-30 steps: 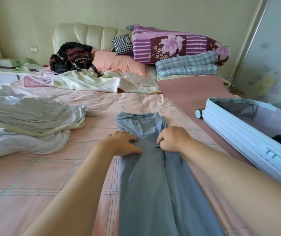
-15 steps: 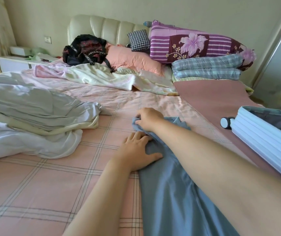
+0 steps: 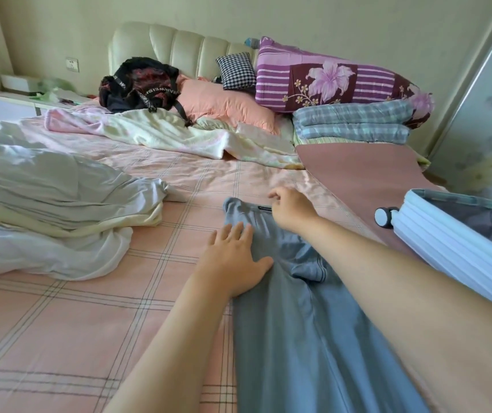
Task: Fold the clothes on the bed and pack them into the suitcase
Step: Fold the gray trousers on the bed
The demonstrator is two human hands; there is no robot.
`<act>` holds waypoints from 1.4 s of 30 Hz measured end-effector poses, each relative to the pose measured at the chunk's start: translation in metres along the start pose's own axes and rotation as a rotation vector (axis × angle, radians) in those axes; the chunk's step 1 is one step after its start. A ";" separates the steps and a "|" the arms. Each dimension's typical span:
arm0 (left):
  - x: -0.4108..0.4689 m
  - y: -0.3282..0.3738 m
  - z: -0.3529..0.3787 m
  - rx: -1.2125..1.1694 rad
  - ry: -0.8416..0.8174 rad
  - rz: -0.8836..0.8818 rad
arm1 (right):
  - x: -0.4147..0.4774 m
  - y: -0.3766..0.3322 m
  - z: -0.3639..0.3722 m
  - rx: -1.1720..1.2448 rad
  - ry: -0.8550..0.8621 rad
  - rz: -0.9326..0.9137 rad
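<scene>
Grey-blue trousers (image 3: 292,338) lie lengthwise on the pink checked bed sheet (image 3: 60,323), with the waistband at the far end. My left hand (image 3: 232,260) presses flat on the trousers' left side just below the waistband, fingers straight. My right hand (image 3: 290,208) hovers at the right end of the waistband with fingers loosely curled; I see no cloth between them. The open pale blue suitcase (image 3: 435,242) lies on the bed at the right, its wheel towards me.
A heap of white and pale grey clothes (image 3: 45,204) lies at the left. At the headboard are a black bag (image 3: 140,84), pillows, a purple flowered quilt (image 3: 328,79) and folded checked blankets (image 3: 351,126). A dusty-pink mat (image 3: 357,174) runs along the right side.
My right hand let go of the waistband's left corner and moved to its right end. The waistband now lies flat. My left hand slid a little up the trousers.
</scene>
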State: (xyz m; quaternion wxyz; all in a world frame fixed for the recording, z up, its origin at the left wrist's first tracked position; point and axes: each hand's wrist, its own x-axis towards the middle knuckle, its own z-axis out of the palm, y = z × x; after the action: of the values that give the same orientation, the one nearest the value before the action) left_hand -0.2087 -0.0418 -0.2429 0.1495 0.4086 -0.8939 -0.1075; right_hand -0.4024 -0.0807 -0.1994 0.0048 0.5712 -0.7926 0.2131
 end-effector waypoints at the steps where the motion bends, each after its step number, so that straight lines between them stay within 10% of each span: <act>1: 0.001 0.006 -0.001 -0.003 0.025 0.033 | -0.009 0.012 -0.003 -0.135 -0.047 0.016; 5: -0.002 0.017 0.010 -0.021 -0.085 0.071 | -0.035 0.048 0.000 -0.389 -0.166 -0.013; 10: -0.003 0.013 0.020 0.042 -0.174 0.045 | -0.045 0.064 -0.003 -0.527 0.134 -0.204; 14: -0.003 0.016 0.019 0.093 -0.161 0.045 | -0.085 0.041 0.005 -0.227 0.276 -0.262; 24: -0.062 0.056 0.008 0.272 -0.175 0.116 | -0.192 0.053 -0.019 -0.316 -0.306 0.033; 42: -0.255 0.104 -0.029 0.245 -0.346 0.177 | -0.383 0.007 -0.073 -0.143 -0.394 -0.175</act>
State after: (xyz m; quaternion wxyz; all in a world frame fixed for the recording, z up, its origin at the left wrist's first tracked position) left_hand -0.1124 0.2176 -0.2289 -0.0480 0.3193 -0.9449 -0.0532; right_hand -0.2934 0.2919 -0.2316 -0.0913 0.6666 -0.7388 0.0396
